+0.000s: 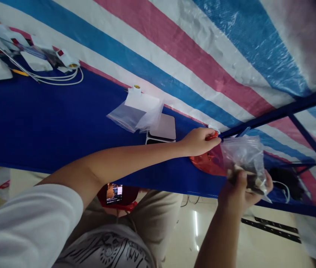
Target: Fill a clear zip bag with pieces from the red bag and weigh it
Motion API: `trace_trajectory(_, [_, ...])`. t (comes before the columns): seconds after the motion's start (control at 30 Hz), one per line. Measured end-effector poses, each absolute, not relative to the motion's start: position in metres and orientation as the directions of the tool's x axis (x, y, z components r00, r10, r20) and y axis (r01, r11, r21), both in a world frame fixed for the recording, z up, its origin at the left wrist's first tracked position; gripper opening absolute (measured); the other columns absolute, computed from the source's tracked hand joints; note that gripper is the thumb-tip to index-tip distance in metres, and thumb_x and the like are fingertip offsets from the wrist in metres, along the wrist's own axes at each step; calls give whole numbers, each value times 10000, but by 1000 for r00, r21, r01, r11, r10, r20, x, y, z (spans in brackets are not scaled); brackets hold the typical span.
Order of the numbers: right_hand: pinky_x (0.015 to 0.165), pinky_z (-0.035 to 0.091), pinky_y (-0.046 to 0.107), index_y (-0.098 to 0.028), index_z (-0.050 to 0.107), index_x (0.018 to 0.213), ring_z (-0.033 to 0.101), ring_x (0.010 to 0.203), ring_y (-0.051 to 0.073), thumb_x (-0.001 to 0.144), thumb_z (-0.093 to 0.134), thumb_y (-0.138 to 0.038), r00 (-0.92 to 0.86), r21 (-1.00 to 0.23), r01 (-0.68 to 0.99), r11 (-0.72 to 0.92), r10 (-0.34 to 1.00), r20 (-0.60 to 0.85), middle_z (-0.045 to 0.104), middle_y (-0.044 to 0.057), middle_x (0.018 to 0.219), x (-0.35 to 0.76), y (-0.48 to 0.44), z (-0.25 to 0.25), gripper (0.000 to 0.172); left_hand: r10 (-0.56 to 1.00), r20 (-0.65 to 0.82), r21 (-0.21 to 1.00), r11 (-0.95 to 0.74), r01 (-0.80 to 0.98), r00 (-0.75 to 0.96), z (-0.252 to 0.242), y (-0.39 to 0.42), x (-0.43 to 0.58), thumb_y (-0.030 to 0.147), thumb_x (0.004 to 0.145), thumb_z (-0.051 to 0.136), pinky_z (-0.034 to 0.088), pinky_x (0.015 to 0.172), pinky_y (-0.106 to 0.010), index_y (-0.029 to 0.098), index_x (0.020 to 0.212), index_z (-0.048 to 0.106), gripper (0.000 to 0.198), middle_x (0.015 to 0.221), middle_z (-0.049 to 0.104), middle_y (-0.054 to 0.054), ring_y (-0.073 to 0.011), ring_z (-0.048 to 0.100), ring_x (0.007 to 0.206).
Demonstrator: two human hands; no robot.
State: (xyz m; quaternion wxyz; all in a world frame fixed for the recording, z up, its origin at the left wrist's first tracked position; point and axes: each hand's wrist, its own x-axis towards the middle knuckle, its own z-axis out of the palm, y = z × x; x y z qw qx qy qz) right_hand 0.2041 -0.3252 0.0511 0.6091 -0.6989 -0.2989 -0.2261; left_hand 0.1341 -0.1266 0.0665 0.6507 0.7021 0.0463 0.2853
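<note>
"Head view: what is held by the left hand [198, 143]?"

"The gathered edge of a thin, red, see-through plastic bag [206, 163] is pinched between thumb and bent fingers. The hand is nearly closed."

"And where is that red bag placed?"

"It is spread below the fingers, over the flat, dark blue table [63, 123], and its right part is overlapped in view by what is held in the other hand."

"Which is what?"

"A clear, crinkled plastic pouch [243, 149] is gripped by the right hand [243, 191]. The lower part is clasped, with the thumb laid across the near side and the fingers curled around the right edge. Dark and pale contents [251, 178] are seen through the film, but what they are cannot be told. Whether the pouch is touched by the red bag cannot be told either."

"Is anything set near the left forearm?"

"A pale grey box with rounded corners [163, 127] is seen just beyond it. Its left side is partly covered by flat, clear plastic bags [127, 114], on which a white rectangular sheet [142, 101] is seen."
</note>
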Motion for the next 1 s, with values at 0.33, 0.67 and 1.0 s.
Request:
trace_trajectory(0.33, [1009, 577, 509, -206, 616, 1320, 718, 1144, 300, 810, 845, -386, 573, -472, 813, -341, 609, 548, 681, 159, 1319, 211, -365, 95, 588, 345, 279, 816, 407, -410, 896, 66, -120, 137, 167, 900, 569, 463, 750, -305, 140, 959, 623, 84, 751, 634, 4, -97, 574, 655])
trace_trajectory(0.67, [987, 565, 490, -214, 626, 1284, 718, 1117, 304, 801, 841, -411, 598, -511, 780, -361, 671, 439, 692, 154, 1299, 206, -361, 130, 564, 243, 192, 880, 387, -276, 951, 71, -112, 129, 129, 790, 552, 373, 560, -221, 172, 974, 594, 194, 1136, 721, -54, -58, 492, 630])
trace_trajectory(1.0, [880, 580, 415, -232, 644, 1271, 741, 975, 268, 810, 813, -489, 606, -437, 766, -471, 755, 249, 747, 101, 1138, 222, -342, 144, 554, 128, 278, 916, 263, -303, 952, 70, -105, 126, 209, 772, 514, 432, 589, -301, 205, 912, 495, 141, 1251, 679, -91, -79, 462, 596])
